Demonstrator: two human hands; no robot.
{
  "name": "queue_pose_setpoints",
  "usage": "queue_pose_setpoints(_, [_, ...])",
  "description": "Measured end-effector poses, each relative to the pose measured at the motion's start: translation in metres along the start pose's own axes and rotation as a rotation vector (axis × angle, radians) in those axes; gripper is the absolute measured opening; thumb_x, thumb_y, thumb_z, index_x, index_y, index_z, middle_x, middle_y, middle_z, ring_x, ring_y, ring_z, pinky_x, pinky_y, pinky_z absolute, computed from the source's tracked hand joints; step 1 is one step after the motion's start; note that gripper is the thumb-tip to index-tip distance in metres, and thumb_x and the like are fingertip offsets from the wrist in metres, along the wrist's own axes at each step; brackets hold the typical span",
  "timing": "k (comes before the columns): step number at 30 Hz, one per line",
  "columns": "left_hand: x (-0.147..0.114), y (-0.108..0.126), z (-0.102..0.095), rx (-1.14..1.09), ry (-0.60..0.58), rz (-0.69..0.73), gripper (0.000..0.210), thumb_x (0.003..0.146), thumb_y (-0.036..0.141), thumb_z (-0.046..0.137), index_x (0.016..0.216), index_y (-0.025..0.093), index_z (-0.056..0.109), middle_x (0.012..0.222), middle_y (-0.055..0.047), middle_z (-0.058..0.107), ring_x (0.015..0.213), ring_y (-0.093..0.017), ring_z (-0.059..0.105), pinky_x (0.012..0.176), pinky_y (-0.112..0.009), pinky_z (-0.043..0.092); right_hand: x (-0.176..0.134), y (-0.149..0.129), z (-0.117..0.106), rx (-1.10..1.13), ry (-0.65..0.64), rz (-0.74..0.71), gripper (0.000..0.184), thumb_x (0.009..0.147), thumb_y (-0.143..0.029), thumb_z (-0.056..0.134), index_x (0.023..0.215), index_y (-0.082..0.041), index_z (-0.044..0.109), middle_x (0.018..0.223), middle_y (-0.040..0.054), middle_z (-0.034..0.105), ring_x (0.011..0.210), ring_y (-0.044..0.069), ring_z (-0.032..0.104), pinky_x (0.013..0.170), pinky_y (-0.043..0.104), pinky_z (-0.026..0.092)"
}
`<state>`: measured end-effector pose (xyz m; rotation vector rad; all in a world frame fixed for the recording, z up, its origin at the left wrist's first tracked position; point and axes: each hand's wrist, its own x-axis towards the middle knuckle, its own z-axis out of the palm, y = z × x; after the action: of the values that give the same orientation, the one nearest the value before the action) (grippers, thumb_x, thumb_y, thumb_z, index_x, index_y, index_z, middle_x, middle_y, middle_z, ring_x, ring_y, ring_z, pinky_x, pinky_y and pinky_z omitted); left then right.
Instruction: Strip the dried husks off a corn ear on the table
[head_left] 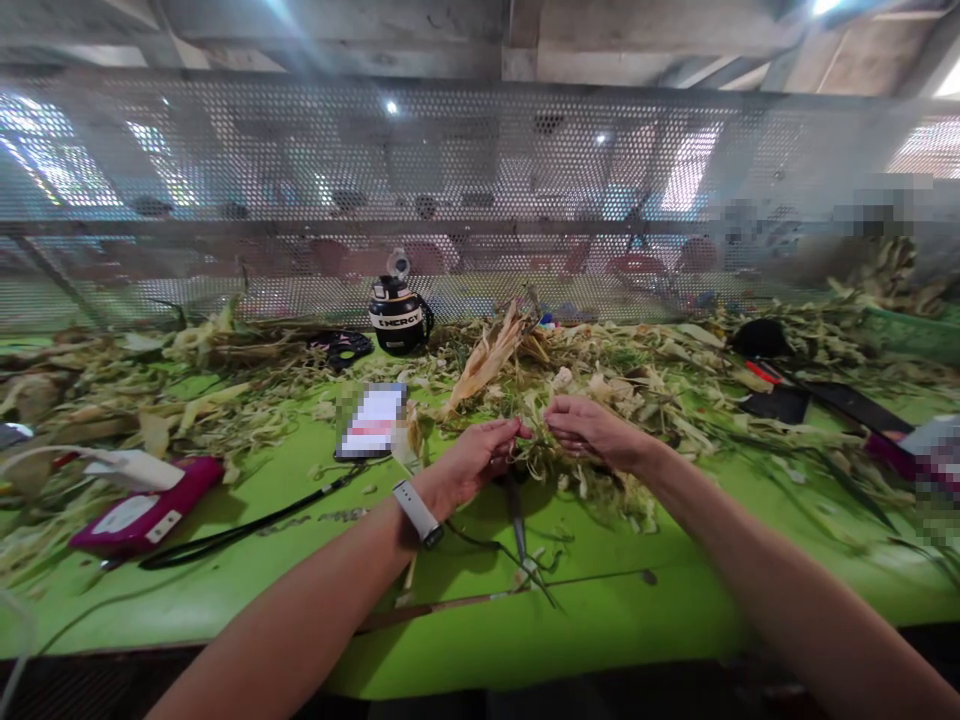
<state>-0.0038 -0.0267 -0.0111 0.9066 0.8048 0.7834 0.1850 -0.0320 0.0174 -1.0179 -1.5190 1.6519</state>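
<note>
My left hand (pixel 486 456), with a pale watch strap (pixel 417 514) on its wrist, is raised over the middle of the green table (pixel 637 600). Its thumb and fingers are pinched together. Facing it a little to the right, my right hand (pixel 589 430) is closed in a pinch too. Thin green plant strands (pixel 534 462) lie between and below the hands; whatever is between the fingertips is too small to make out. A dried, tan corn husk (pixel 487 362) rises just behind them. Beneath the hands lies a narrow grey tool (pixel 517 520), partly hidden.
Heaps of husks and plant scraps (pixel 217 350) cover the back and sides. A black bottle (pixel 397 318) stands behind a phone (pixel 373 420). Left is a magenta power strip (pixel 150 508) with a white charger (pixel 135 468). A perforated metal screen (pixel 465 160) closes off the back.
</note>
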Motion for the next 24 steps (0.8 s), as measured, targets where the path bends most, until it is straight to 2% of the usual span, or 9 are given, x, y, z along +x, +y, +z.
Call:
queue_pose_setpoints(5, [0.0, 0.001, -0.002, 0.101, -0.042, 0.029, 0.036, 0.06, 0.044, 0.074, 0.069, 0.012, 0.061, 0.043, 0.01, 0.025, 0.038, -0.002, 0.018, 0.041, -0.021, 0.009, -0.002, 0.002, -0.004, -0.179, -0.032, -0.03, 0.031, 0.074, -0.043, 0.064, 0.075, -0.017, 0.047, 0.056, -0.009, 0.038, 0.046, 0.004, 0.036, 0.044, 0.019, 0.036])
queue_pose_setpoints(9, [0.002, -0.002, -0.004, 0.175, -0.005, 0.049, 0.038, 0.061, 0.048, 0.072, 0.068, 0.013, 0.06, 0.043, 0.01, 0.025, 0.038, -0.003, 0.018, 0.041, -0.022, 0.01, -0.002, 0.006, -0.005, -0.235, -0.043, -0.01, 0.033, 0.074, -0.046, 0.063, 0.074, -0.017, 0.047, 0.057, -0.0082, 0.041, 0.046, 0.005, 0.042, 0.045, 0.02, 0.036])
queue_pose_setpoints(12, [0.004, -0.004, -0.007, 0.206, 0.015, 0.07, 0.041, 0.063, 0.052, 0.068, 0.073, 0.013, 0.062, 0.043, 0.01, 0.028, 0.038, -0.003, 0.02, 0.041, -0.021, 0.013, -0.003, 0.003, -0.002, -0.198, -0.01, -0.054, 0.034, 0.076, -0.049, 0.061, 0.077, -0.017, 0.05, 0.058, -0.006, 0.045, 0.05, 0.006, 0.045, 0.049, 0.02, 0.039])
queue_pose_setpoints(14, [0.004, -0.005, -0.007, 0.253, 0.006, 0.101, 0.044, 0.065, 0.055, 0.066, 0.077, 0.013, 0.063, 0.044, 0.009, 0.031, 0.039, -0.004, 0.024, 0.041, -0.021, 0.014, -0.004, 0.0, 0.0, -0.184, 0.059, -0.11, 0.037, 0.075, -0.052, 0.061, 0.081, -0.017, 0.052, 0.069, -0.0021, 0.053, 0.053, 0.006, 0.046, 0.048, 0.02, 0.038])
queue_pose_setpoints(16, [0.003, -0.006, -0.006, 0.351, 0.007, 0.151, 0.044, 0.068, 0.055, 0.063, 0.08, 0.013, 0.063, 0.046, 0.008, 0.034, 0.04, -0.004, 0.026, 0.041, -0.02, 0.016, -0.005, -0.003, 0.003, -0.203, 0.125, -0.157, 0.038, 0.074, -0.053, 0.061, 0.08, -0.017, 0.05, 0.091, 0.0032, 0.059, 0.053, 0.004, 0.045, 0.045, 0.019, 0.036])
queue_pose_setpoints(18, [0.002, -0.006, -0.004, 0.493, 0.016, 0.214, 0.041, 0.072, 0.053, 0.059, 0.078, 0.013, 0.063, 0.047, 0.007, 0.035, 0.043, -0.005, 0.027, 0.042, -0.02, 0.018, -0.006, -0.005, 0.006, -0.245, 0.135, -0.171, 0.038, 0.075, -0.053, 0.059, 0.077, -0.017, 0.048, 0.113, 0.0066, 0.054, 0.052, 0.002, 0.045, 0.043, 0.019, 0.034])
queue_pose_setpoints(19, [0.001, -0.005, -0.003, 0.573, 0.018, 0.257, 0.038, 0.074, 0.051, 0.058, 0.075, 0.013, 0.062, 0.049, 0.007, 0.036, 0.044, -0.005, 0.028, 0.043, -0.019, 0.02, -0.006, -0.006, 0.007, -0.263, 0.128, -0.17, 0.037, 0.077, -0.052, 0.058, 0.077, -0.017, 0.048, 0.118, 0.0071, 0.053, 0.051, 0.002, 0.045, 0.042, 0.019, 0.034])
queue_pose_setpoints(21, [-0.002, -0.003, -0.001, 0.734, 0.005, 0.361, 0.032, 0.077, 0.044, 0.055, 0.071, 0.013, 0.061, 0.053, 0.004, 0.043, 0.049, -0.007, 0.034, 0.047, -0.019, 0.027, -0.007, -0.006, 0.009, -0.286, 0.109, -0.155, 0.033, 0.08, -0.05, 0.054, 0.08, -0.017, 0.048, 0.112, 0.0065, 0.056, 0.049, 0.002, 0.047, 0.042, 0.019, 0.034])
queue_pose_setpoints(24, [-0.005, 0.0, 0.001, 0.9, -0.043, 0.493, 0.025, 0.079, 0.035, 0.053, 0.074, 0.013, 0.063, 0.062, 0.001, 0.054, 0.059, -0.009, 0.043, 0.056, -0.02, 0.034, -0.006, -0.003, 0.01, -0.334, 0.065, -0.102, 0.028, 0.084, -0.047, 0.049, 0.088, -0.019, 0.047, 0.076, -0.0002, 0.06, 0.046, 0.006, 0.05, 0.042, 0.02, 0.037])
